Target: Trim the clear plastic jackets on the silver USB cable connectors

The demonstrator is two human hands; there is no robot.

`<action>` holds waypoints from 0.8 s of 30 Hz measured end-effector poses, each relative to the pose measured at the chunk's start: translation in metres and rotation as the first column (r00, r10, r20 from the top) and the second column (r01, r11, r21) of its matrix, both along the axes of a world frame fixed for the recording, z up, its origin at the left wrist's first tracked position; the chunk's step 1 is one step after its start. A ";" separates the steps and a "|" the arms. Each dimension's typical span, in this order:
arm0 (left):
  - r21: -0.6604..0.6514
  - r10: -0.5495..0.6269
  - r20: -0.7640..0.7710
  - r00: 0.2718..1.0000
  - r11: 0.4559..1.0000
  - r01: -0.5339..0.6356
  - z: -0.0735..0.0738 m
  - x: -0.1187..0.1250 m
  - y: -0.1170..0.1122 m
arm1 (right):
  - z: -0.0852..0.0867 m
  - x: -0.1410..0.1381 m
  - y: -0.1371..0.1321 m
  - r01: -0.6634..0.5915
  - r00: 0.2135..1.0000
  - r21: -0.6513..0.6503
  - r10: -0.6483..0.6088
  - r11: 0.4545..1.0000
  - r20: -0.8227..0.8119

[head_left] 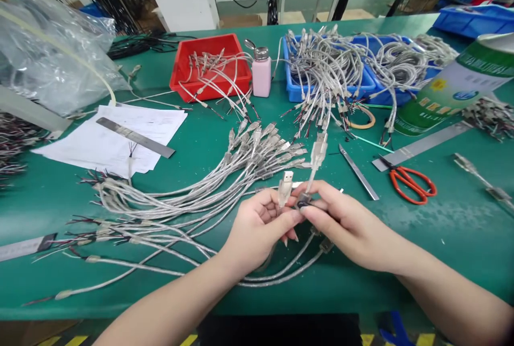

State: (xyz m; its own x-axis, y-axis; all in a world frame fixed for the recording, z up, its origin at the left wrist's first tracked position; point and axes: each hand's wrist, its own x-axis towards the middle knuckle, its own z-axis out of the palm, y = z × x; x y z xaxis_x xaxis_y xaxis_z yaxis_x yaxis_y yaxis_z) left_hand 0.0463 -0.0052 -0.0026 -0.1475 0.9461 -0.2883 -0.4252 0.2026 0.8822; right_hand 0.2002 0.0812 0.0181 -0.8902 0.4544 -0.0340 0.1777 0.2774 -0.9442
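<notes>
Near the table's front middle, my left hand point(257, 225) is closed around a USB cable, whose clear-bodied plug point(285, 188) sticks up above the fingers. Right beside it my right hand point(341, 223) pinches a second USB cable just below its plug point(318, 151), at a dark lump between thumb and fingers. The fingertips of both hands meet there and partly hide that spot. Two grey cable runs point(277, 279) pass beneath the hands. To the left lies a bundle of USB cables point(193, 190), plugs toward the middle and stripped wire ends leftward.
Behind stand a red bin point(175, 67), a pink pump bottle point(262, 78) and blue bins point(295, 91) full of cables. Orange-handled scissors point(413, 185), a steel ruler point(425, 145), a blade point(359, 173) and a green canister point(450, 89) are at right. Papers point(160, 121) lie left.
</notes>
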 end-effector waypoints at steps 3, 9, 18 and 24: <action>0.003 -0.065 0.042 0.997 0.998 0.065 0.001 0.001 -0.001 | -0.004 0.000 0.003 0.120 0.993 0.124 -0.120 0.985 -0.003; -0.004 -0.162 0.222 0.961 0.986 0.167 0.002 -0.002 0.002 | -0.013 -0.004 0.008 0.245 0.940 -0.431 -0.322 0.869 -0.114; -0.051 -0.122 0.283 0.951 0.989 0.141 0.001 0.001 0.003 | -0.017 -0.009 0.003 0.383 0.865 -0.463 -0.486 0.799 -0.125; -0.102 -0.040 0.188 0.981 0.993 0.060 0.000 0.003 0.002 | -0.022 -0.006 0.005 0.421 0.874 -0.371 -0.479 0.828 -0.077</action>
